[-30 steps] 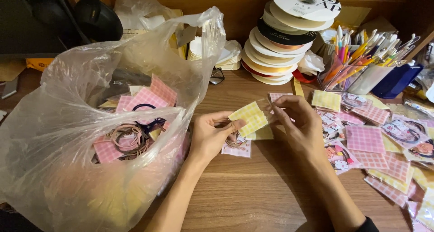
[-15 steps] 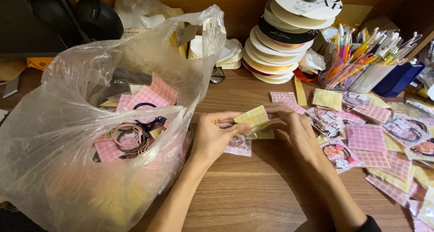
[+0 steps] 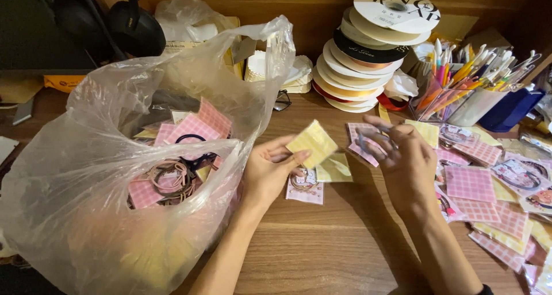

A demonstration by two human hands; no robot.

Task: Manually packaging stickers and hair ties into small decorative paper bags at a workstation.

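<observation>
My left hand [image 3: 270,170] holds a small yellow checked card [image 3: 312,143] by its lower corner, above the wooden desk. My right hand [image 3: 404,160] is just to the right, fingers spread and blurred, over a pink checked card [image 3: 363,145] lying on the desk; I cannot tell whether it touches it. Under the yellow card lie a printed picture card [image 3: 305,186] and another pale yellow card [image 3: 336,168]. To the left stands an open clear plastic bag [image 3: 86,174] with pink checked cards and hair ties [image 3: 172,174] inside.
A leaning stack of ribbon spools [image 3: 368,54] stands at the back. Cups of pens [image 3: 460,88] sit at back right. Several pink and yellow cards [image 3: 489,197] cover the desk's right side. Black headphones [image 3: 129,25] hang at back left.
My hands have parted: the left kept the yellow card and turned it up, the right let go and moved right toward the pink card.
</observation>
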